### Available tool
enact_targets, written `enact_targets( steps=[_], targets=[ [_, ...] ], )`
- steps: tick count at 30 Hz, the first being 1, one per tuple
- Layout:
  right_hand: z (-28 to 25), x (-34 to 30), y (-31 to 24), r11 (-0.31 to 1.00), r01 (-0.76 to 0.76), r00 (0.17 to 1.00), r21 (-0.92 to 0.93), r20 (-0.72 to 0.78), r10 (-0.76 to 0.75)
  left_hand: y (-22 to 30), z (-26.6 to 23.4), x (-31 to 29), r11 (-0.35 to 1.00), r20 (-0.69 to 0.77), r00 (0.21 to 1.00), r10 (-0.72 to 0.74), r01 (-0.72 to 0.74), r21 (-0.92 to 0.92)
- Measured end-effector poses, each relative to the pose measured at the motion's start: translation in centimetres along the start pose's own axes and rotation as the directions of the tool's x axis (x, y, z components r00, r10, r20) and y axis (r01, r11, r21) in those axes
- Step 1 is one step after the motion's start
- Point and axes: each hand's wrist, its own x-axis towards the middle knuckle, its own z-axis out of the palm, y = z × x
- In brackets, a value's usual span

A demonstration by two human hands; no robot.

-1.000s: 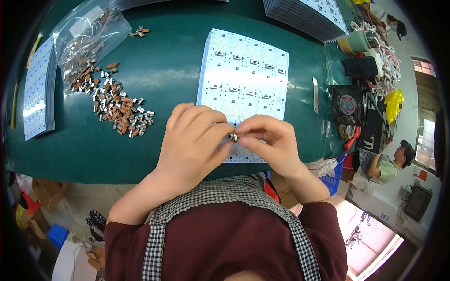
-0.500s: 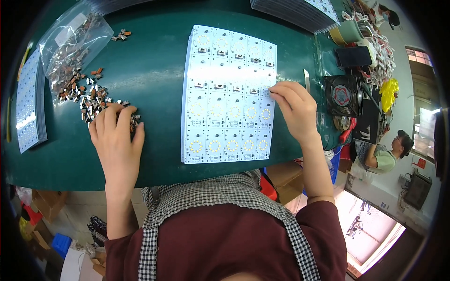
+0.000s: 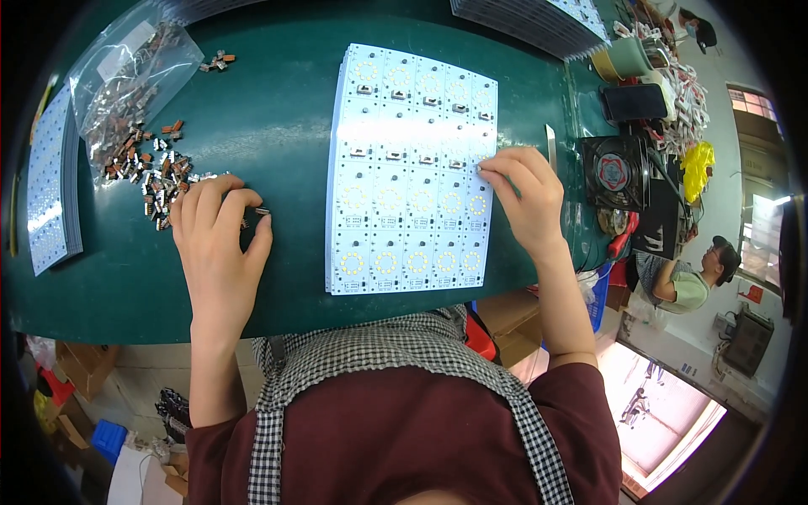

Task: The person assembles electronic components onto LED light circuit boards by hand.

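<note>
A white panel of circuit boards (image 3: 404, 244) lies on top of a stack in front of me. Rings of yellowish LEDs and small black parts cover it. Small slide switches (image 3: 394, 156) sit in two rows across its upper half. At the panel's right edge, level with the second row, my right hand (image 3: 528, 189) pinches a small slide switch, mostly hidden by the fingertips. Left of the panel, my left hand (image 3: 220, 223) holds another slide switch (image 3: 263, 211) between thumb and forefinger. Beyond that hand spreads a heap of loose slide switches (image 3: 164, 177).
A clear plastic bag (image 3: 135, 84) of switches lies at the upper left, beside a panel stack (image 3: 55, 181). Another panel stack (image 3: 539, 25) stands at the back. To the right are a blade (image 3: 551, 147), a fan (image 3: 617, 172) and a black phone-like object (image 3: 635, 102). A co-worker sits farther right.
My left hand has shifted slightly right from the heap, and a switch now shows at its fingertips. My right hand has moved slightly left and down at the panel's edge.
</note>
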Motion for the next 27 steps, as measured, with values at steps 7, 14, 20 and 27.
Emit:
enact_targets(
  steps=[7, 14, 20, 27],
  targets=[
    [-0.7, 0.0, -0.1, 0.999, 0.019, 0.997, -0.029, 0.074, -0.017, 0.8, -0.2, 0.3, 0.962, -0.055, 0.998, -0.011, -0.005, -0.272],
    [-1.2, 1.2, -7.1, 0.971, -0.157, 0.979, 0.179, 0.156, 0.130, 3.1, 0.6, 0.5, 0.864, -0.188, 0.944, 0.270, -0.324, -0.386],
    [1.7, 0.9, -10.8, 0.223, -0.651, 0.753, 0.726, 0.578, 0.315, 4.5, 0.9, -0.2, 0.882, -0.186, 0.935, 0.302, -0.348, -0.317],
    [1.1, 1.6, -10.8, 0.455, -0.610, 0.765, 0.649, 0.633, 0.124, 3.7, 0.9, -1.5, 0.827, -0.218, 0.851, 0.478, -0.520, -0.214]
  ],
)
